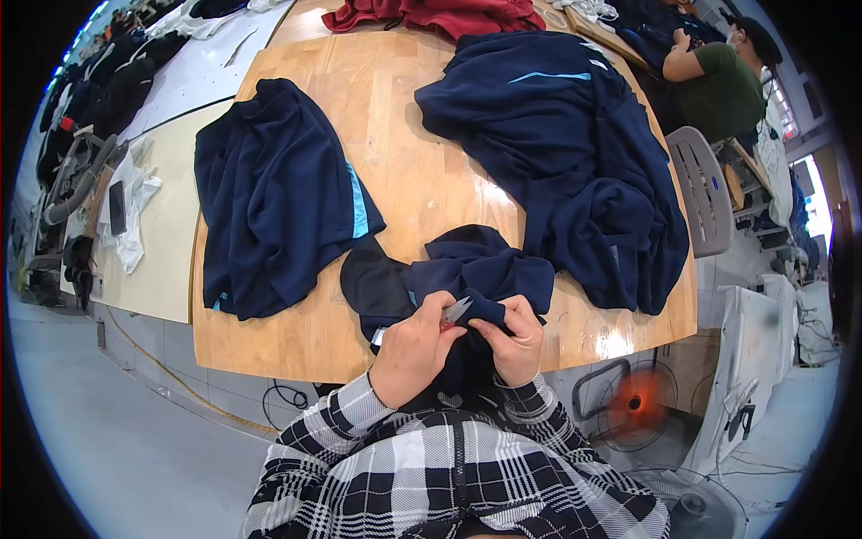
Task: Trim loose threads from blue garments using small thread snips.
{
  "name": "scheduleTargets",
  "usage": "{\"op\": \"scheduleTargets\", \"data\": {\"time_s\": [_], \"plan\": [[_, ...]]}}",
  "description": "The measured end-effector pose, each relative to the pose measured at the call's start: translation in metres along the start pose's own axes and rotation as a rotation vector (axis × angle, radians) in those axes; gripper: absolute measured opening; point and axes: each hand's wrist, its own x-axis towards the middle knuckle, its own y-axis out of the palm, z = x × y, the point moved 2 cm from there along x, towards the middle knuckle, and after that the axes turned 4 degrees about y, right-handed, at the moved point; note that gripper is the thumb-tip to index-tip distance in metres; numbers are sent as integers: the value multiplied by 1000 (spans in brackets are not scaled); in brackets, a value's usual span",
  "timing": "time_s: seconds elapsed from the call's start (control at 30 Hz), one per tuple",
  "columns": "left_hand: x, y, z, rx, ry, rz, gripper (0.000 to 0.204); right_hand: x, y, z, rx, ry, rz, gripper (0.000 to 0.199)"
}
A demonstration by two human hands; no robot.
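A navy garment (476, 269) with a black lining lies bunched at the near edge of the wooden table (404, 180). My left hand (415, 346) grips small metal thread snips (458, 310), their blades pointing at the cloth. My right hand (514, 337) pinches a fold of the navy garment right beside the blades. Both hands meet over the table's edge, close to my checked sleeves.
A folded navy garment with a light blue stripe (278, 198) lies at the left, a larger navy pile (566, 153) at the right, red cloth (431, 13) at the far end. Another person (718, 81) sits at the back right. A grey chair (700, 189) and a fan (633, 404) stand to the right.
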Motion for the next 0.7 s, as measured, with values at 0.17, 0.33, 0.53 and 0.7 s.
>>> {"op": "scheduleTargets", "data": {"time_s": [0.17, 0.33, 0.53, 0.7], "plan": [[2, 3, 2, -69, -10, -28, 36, -1, 0, -4, 27, 7, -1, 18], [9, -12, 1, -282, -142, -111, 43, 1, -4, -7, 82, 67, 58, 19], [23, 7, 11, -200, 135, -76, 18, 1, -5, -5, 33, 15, 170, 17], [34, 7, 53, -145, 71, -524, 13, 2, -7, -9, 156, 118, 206, 17]]}}
